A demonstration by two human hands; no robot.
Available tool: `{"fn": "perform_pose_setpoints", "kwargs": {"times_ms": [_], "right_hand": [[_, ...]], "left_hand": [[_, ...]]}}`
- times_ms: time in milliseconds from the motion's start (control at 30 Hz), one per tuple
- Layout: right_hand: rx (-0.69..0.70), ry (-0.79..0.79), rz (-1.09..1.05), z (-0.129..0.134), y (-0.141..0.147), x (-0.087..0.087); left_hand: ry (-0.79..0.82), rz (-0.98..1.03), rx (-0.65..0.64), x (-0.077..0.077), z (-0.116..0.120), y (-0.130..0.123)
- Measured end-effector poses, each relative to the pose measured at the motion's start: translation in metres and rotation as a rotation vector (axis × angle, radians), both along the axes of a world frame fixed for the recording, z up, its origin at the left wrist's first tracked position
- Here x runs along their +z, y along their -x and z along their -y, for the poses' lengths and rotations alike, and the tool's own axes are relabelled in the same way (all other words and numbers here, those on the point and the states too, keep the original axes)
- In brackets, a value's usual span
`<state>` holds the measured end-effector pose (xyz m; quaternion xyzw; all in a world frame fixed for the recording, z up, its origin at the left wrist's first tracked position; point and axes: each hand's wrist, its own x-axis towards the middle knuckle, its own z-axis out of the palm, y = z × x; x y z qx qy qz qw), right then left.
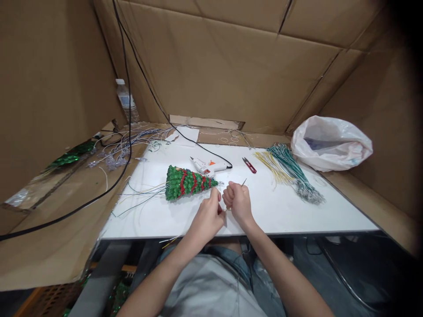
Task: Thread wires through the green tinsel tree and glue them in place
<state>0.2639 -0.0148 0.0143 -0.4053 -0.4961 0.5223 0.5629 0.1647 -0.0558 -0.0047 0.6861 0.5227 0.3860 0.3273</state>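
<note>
Already garlanded, the Christmas tree (190,182) is trailing loose wires (159,190) while the right hand (237,201) is clutching a pointed tool (244,181) and the left hand (208,213) is curling, contents unclear.

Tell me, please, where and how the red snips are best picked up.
I would take the snips by the red handle, coming from the near right: they lie with their dark blades pointing away and leftward, so this likely avoids the cutting end.
</note>
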Motion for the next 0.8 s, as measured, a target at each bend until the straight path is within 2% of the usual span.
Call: {"fn": "perform_pose_setpoints", "kwargs": {"times_ms": [100, 233, 367, 467, 667, 800], "right_hand": [[-0.061, -0.049, 0.124, -0.006, -0.013, 0.008], [-0.167, -0.129, 0.414, -0.022, -0.051, 0.015], [-0.260, -0.174, 0.730, -0.038, -0.092, 0.005], [-0.253, -0.210, 0.899, -0.045, -0.111, -0.008], [-0.190, -0.298, 1.059, -0.052, -0.120, -0.025], [-0.188, -0.357, 1.060, -0.044, -0.112, -0.019]], "left_hand": [[0.022, 0.049, 0.010, -0.002, -0.001, 0.000], [0.135, 0.246, 0.005, 0.002, -0.004, 0.007], [0.261, 0.574, -0.067, 0.019, -0.007, 0.018], [0.272, 0.720, -0.139, 0.032, -0.007, 0.023], [0.271, 0.784, -0.154, 0.045, -0.004, 0.026], [0.269, 0.782, -0.147, 0.047, -0.002, 0.024]]}}
